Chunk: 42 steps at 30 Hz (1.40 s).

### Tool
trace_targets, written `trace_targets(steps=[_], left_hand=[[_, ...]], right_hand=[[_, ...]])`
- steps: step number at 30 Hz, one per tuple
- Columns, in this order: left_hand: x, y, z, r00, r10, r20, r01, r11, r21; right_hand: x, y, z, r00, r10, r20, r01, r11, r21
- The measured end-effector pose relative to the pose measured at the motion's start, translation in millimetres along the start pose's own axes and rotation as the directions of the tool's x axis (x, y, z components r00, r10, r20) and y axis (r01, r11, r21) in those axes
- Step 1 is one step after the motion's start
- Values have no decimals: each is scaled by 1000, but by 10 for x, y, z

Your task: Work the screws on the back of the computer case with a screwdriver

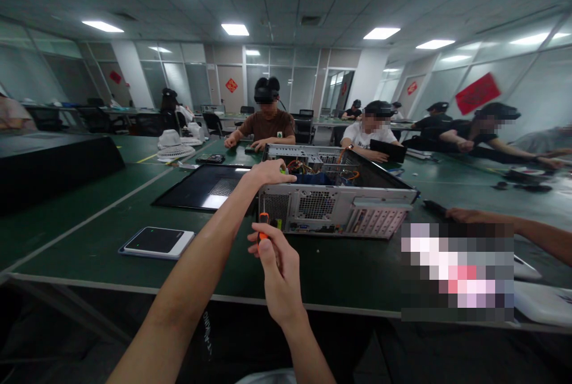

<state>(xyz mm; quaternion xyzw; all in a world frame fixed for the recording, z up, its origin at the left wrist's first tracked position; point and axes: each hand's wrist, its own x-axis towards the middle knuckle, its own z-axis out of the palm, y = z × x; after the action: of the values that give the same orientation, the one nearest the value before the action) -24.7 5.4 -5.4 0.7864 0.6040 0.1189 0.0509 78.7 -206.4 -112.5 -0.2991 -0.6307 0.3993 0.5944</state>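
On the green tabletop (348, 262) there is one computer case (337, 211), in the middle of the scene, in front of the person. It lies with its open side up, and its rear face is turned to the near side, probably so that both the inside and the rear stay easy to reach.

The left hand (274, 173) is on the upper edge of the case, at its left near corner. The fingers are partly bent over the edge; it seems to steady the case, but I cannot tell if it grips something inside. The right hand (279, 265) is closed around one orange and black tool (264, 218), which looks like a screwdriver. The tool is held upward before the left end of the rear face, maybe for good control with the thumb; I cannot tell if its tip touches.

Behind the left arm, one black panel (196, 189) lies flat, perhaps put aside to leave the working place free. Nearer, on the left, is one flat white device (156, 241) with a dark top. The rear face shows two mesh areas.

At the far side two persons sit opposite, one in a brown shirt (270, 128), one in a white shirt (369, 134). On the right, one co-worker's hand (469, 215) is near a dark object (434, 208).
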Motion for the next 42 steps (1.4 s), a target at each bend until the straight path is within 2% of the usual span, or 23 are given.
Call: trace_targets(steps=[3,6,10,14,17,23,29,36,40,42], left_hand=[[16,-18,10,1000,21,-4,-21,1000,-8],[17,-23,11,1000,23,1,-23,1000,-6],[-7,-1,-7,1000,11,8,-11,1000,-4],[-38,24,-28,1000,2,8,-2,1000,6],[-39,25,-30,1000,1,3,-1,1000,12],[-22,10,-13,1000,4,-4,-4,1000,7],[4,-21,12,1000,8,-11,-8,1000,11],[-2,-8,5,1000,8,-4,-8,1000,13],[-33,23,-22,1000,2,-7,-2,1000,18],[-36,27,-27,1000,3,0,-3,1000,22]], right_hand=[[-3,15,-26,996,-51,75,49,998,31],[23,35,-48,988,-128,89,138,984,-114],[45,82,-33,966,-257,-13,236,908,-347],[30,110,13,928,-352,-121,269,859,-435],[15,88,30,914,-371,-164,251,835,-490],[-5,-16,18,957,-232,-175,112,851,-512],[-4,-130,14,983,-113,-145,27,869,-494],[14,-261,-35,984,135,-118,-161,953,-257],[25,-260,-53,964,247,-94,-254,964,-80],[35,-226,-42,951,305,-38,-304,952,38]])
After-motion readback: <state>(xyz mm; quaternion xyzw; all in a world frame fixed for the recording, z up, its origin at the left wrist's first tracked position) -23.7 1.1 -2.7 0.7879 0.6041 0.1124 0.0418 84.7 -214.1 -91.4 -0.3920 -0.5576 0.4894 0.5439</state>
